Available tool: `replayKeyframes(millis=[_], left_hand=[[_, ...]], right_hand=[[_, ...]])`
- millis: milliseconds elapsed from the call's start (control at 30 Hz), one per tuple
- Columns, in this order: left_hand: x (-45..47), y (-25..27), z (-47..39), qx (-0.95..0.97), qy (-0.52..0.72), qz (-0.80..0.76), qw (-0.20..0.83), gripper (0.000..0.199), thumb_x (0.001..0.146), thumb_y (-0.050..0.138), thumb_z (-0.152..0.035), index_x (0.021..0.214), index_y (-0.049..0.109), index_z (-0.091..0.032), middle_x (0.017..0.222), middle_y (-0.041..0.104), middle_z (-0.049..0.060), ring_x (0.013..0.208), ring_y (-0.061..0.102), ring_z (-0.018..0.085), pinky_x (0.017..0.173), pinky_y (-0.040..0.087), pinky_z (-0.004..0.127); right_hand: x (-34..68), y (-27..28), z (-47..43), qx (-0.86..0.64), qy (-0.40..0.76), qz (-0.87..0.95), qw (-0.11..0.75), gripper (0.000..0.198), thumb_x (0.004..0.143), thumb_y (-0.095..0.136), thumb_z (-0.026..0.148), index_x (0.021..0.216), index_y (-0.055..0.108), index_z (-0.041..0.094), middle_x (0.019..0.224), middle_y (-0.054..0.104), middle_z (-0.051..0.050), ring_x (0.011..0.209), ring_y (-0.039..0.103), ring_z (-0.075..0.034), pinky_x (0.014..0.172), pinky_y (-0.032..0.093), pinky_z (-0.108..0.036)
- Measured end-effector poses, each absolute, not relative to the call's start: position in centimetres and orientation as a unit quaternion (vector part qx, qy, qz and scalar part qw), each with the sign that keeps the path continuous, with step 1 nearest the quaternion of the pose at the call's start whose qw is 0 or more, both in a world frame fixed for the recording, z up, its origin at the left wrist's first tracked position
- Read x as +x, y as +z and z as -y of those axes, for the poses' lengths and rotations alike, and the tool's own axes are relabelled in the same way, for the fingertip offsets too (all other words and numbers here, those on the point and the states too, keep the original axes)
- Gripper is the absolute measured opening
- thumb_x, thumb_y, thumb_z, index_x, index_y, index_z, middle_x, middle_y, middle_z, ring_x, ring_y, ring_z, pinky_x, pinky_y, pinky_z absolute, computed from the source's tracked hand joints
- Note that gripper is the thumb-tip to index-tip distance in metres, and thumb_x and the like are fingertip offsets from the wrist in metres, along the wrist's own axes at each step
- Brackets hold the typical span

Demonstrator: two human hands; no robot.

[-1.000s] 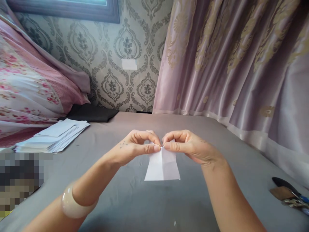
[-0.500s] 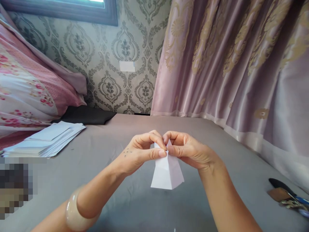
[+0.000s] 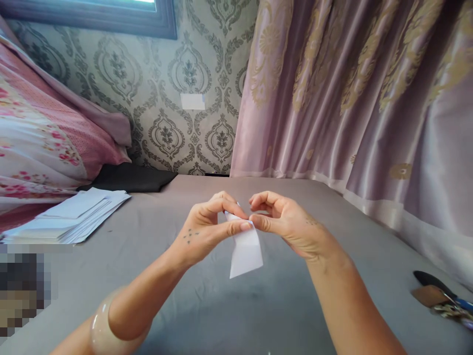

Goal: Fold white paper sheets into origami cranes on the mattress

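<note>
A folded piece of white paper hangs in front of me, above the grey sheet. My left hand pinches its upper edge between thumb and fingers. The lower part flares out, with a crease across it. Beside it, my right hand has its thumb tip at the paper's top corner, close to the left thumb. Its index finger is raised off the paper, with a gap between finger and thumb. The back of the paper and some of my left fingertips are hidden.
A stack of white paper lies at the left, before a black folded item. Keys and a brown tag lie at the right edge. Curtains hang at the right, and a patterned wall stands behind.
My right fingers have parted from the paper, leaving the thumb at its corner. The paper has turned and now shows mainly one face. My left hand keeps its pinch and has shifted slightly left.
</note>
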State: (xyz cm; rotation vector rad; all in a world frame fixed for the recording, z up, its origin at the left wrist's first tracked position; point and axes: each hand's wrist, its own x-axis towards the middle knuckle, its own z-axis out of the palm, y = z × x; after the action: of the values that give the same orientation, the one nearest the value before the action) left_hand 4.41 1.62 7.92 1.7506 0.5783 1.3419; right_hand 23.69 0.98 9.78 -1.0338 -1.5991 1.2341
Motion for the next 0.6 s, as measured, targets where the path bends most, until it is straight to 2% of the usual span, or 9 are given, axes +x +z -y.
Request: replayKeyframes(millis=[67,133,267,433,533,600], left_hand=[[4.4,8.0,-1.7,0.7,0.546,-0.262,0.379,0.008,0.075,0.077,-0.024,0.071,0.07,-0.022,0.074,0.058,-0.002,0.076,0.052,0.013,0.074,0.041,0.029],[4.5,8.0,-1.9,0.706,0.554,-0.281,0.34,0.009,0.076,0.077,-0.025,0.072,0.07,-0.023,0.073,0.058,-0.002,0.077,0.053,0.014,0.076,0.041,0.03],[4.5,7.7,-2.1,0.717,0.574,-0.289,0.271,0.008,0.078,0.075,-0.027,0.074,0.069,-0.023,0.075,0.059,-0.002,0.078,0.054,0.014,0.077,0.041,0.03],[4.4,7.2,-2.4,0.728,0.581,-0.291,0.217,0.007,0.079,0.075,-0.028,0.079,0.069,-0.023,0.077,0.059,-0.001,0.078,0.053,0.014,0.075,0.042,0.03],[4.4,7.0,-2.6,0.699,0.618,-0.296,0.203,0.026,0.076,0.077,-0.027,0.098,0.064,-0.025,0.08,0.058,-0.001,0.08,0.051,0.015,0.078,0.042,0.03],[4.4,7.0,-2.7,0.675,0.641,-0.295,0.216,0.034,0.075,0.078,-0.026,0.103,0.06,-0.024,0.083,0.059,-0.001,0.081,0.051,0.015,0.079,0.043,0.03]], right_hand=[[23.4,10.0,-0.7,-0.431,0.421,0.658,0.451,0.024,0.076,0.073,0.047,0.084,0.067,0.025,0.094,0.065,0.0,0.093,0.059,-0.017,0.088,0.044,-0.033],[23.2,10.4,-0.3,-0.432,0.386,0.678,0.452,0.023,0.082,0.066,0.048,0.083,0.071,0.026,0.089,0.068,0.001,0.09,0.06,-0.017,0.086,0.044,-0.032],[22.9,10.8,0.4,-0.428,0.363,0.705,0.434,0.016,0.082,0.068,0.042,0.089,0.075,0.03,0.088,0.072,0.002,0.089,0.063,-0.016,0.083,0.046,-0.029],[22.5,10.7,0.7,-0.449,0.274,0.729,0.437,0.014,0.086,0.064,0.037,0.084,0.074,0.029,0.084,0.071,0.004,0.081,0.063,-0.014,0.075,0.046,-0.027],[22.2,10.4,0.4,-0.447,0.186,0.74,0.468,0.013,0.088,0.06,0.029,0.082,0.071,0.026,0.084,0.068,0.003,0.083,0.061,-0.014,0.074,0.045,-0.027],[22.1,10.2,0.2,-0.433,0.126,0.739,0.5,0.012,0.089,0.058,0.025,0.083,0.068,0.025,0.085,0.067,0.003,0.085,0.059,-0.014,0.078,0.045,-0.028]])
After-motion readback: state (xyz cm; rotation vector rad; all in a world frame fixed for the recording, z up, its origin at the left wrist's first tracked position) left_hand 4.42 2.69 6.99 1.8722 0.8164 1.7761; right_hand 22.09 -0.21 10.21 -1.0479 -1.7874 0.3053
